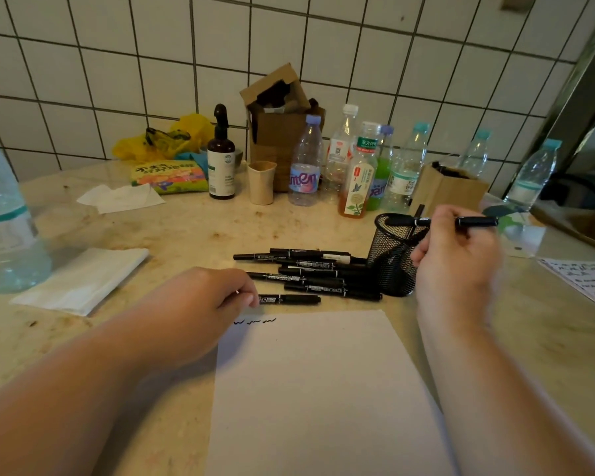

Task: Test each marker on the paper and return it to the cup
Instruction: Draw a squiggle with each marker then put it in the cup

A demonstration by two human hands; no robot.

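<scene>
Your right hand holds a black marker level above the mesh cup, its fingers curled round the barrel near the middle; the cap end points right, the other end reaches over the cup's rim. One marker already stands tilted inside the cup. Your left hand rests on the worktop at the top left corner of the paper, its fingers pinching the end of the nearest loose marker, which lies flat just above the sheet. Beyond it, a pile of markers lies flat between your left hand and the cup, some touching the cup's base. The paper carries a few short black squiggles along its top edge beside your left hand. A folded tissue lies to the left, and bottles line the tiled wall behind.
</scene>
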